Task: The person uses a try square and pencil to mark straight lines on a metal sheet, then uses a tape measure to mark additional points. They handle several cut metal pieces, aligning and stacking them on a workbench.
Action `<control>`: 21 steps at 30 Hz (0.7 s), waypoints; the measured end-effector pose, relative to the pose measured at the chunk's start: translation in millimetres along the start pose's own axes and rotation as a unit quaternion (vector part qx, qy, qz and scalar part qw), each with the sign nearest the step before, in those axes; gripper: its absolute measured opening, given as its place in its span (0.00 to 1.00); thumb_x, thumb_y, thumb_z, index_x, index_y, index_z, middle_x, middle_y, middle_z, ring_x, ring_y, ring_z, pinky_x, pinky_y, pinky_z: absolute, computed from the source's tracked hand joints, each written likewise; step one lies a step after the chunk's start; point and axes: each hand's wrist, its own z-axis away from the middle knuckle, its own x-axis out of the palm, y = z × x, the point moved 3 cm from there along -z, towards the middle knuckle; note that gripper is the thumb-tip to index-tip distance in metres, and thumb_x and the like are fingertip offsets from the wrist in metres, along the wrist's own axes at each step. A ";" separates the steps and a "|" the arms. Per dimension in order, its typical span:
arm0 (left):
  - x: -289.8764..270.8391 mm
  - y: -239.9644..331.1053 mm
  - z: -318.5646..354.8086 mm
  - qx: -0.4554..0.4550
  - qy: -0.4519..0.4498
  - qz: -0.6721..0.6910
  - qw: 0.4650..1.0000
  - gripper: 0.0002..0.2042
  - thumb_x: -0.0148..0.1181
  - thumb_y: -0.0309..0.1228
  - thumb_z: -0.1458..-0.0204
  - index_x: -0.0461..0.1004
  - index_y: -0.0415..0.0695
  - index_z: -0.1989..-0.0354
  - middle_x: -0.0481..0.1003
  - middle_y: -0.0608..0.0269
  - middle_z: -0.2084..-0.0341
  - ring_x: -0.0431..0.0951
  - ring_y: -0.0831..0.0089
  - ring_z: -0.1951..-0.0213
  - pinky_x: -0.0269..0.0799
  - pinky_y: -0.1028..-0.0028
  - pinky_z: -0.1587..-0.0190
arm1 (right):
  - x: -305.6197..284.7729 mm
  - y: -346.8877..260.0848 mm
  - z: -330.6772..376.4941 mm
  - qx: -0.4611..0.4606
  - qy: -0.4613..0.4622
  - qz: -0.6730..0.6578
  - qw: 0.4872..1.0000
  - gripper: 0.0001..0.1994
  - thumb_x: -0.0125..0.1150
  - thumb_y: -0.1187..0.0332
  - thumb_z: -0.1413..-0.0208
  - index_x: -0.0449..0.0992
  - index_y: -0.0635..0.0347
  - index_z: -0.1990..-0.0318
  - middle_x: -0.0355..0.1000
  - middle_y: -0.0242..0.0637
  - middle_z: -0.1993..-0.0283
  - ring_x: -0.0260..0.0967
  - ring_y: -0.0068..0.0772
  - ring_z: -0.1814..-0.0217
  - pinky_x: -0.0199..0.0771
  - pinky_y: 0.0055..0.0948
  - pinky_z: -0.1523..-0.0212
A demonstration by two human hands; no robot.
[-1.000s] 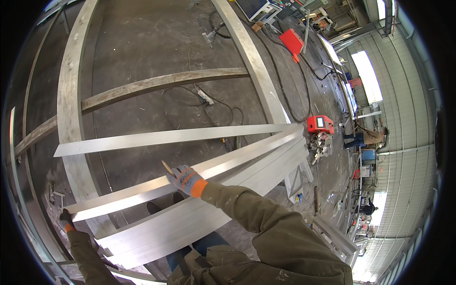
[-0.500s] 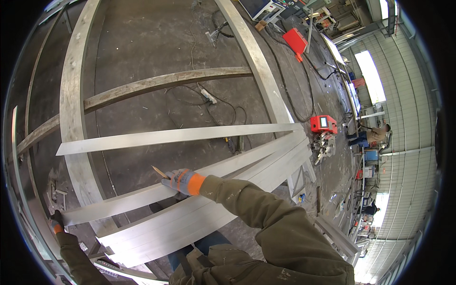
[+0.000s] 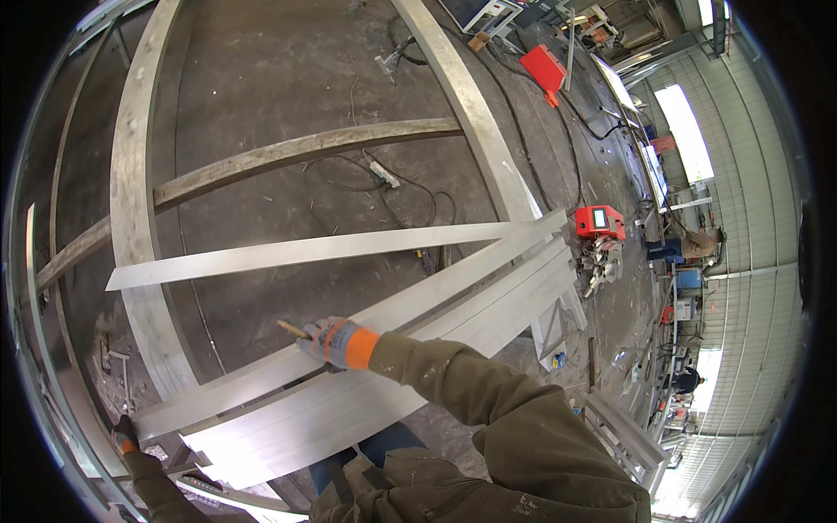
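My right hand (image 3: 336, 342), in a grey and orange glove, is closed around a pencil (image 3: 291, 329) whose end points up and left. The same hand rests on a long silver metal bar (image 3: 222, 390), its lower fingers partly hidden. At that bar's left end my left hand (image 3: 126, 429), gloved too, is closed on the tip. The bar slants up to the right, where its far end crosses over a second bar (image 3: 305, 250). Several more flat bars (image 3: 288, 440) lie side by side just below, nearest my body.
Two thick metal beams (image 3: 132, 174) and a rusty cross beam (image 3: 314, 141) form a frame beneath the bars. Cables and a white power strip (image 3: 384, 174) lie on the floor. A red machine (image 3: 600, 222) and a red panel (image 3: 545, 71) stand rightward. Other people work far right.
The held bar has shifted: its left end came down and rightward with my left hand, and its right end rose across the second bar. My right hand moved slightly down, still with the pencil.
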 end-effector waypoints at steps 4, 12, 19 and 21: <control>-35.5 -11.9 -7.1 0.015 -0.007 -0.130 0.991 0.34 0.53 0.58 0.46 0.81 0.29 0.60 0.83 0.43 0.66 0.82 0.49 0.61 0.70 0.49 0.62 | -0.2 -33.2 -4.5 -0.028 0.011 0.002 1.000 0.24 0.66 0.65 0.46 0.71 0.58 0.42 0.71 0.47 0.51 0.76 0.47 0.55 0.78 0.43 0.57; -86.6 -49.9 -10.3 -0.027 0.049 -0.004 0.998 0.37 0.58 0.60 0.48 0.79 0.26 0.59 0.81 0.43 0.71 0.82 0.52 0.67 0.72 0.51 0.67 | 0.1 -69.9 -23.9 -0.048 0.034 -0.055 0.997 0.21 0.62 0.64 0.43 0.70 0.57 0.42 0.70 0.46 0.50 0.76 0.47 0.54 0.78 0.45 0.57; -90.7 -55.4 -16.2 0.019 0.047 0.052 0.997 0.34 0.57 0.56 0.47 0.79 0.26 0.63 0.81 0.44 0.73 0.81 0.55 0.69 0.71 0.51 0.69 | 2.3 -71.4 -34.4 0.002 -0.025 -0.127 0.992 0.16 0.48 0.58 0.32 0.71 0.54 0.44 0.73 0.45 0.50 0.77 0.48 0.52 0.79 0.45 0.54; -91.5 -55.2 -18.7 0.027 0.047 0.054 0.997 0.33 0.57 0.55 0.47 0.79 0.26 0.64 0.80 0.44 0.73 0.81 0.55 0.69 0.71 0.51 0.69 | 11.5 -69.6 -37.2 0.039 -0.037 -0.172 0.984 0.17 0.45 0.56 0.31 0.71 0.54 0.43 0.75 0.46 0.53 0.77 0.49 0.54 0.78 0.46 0.54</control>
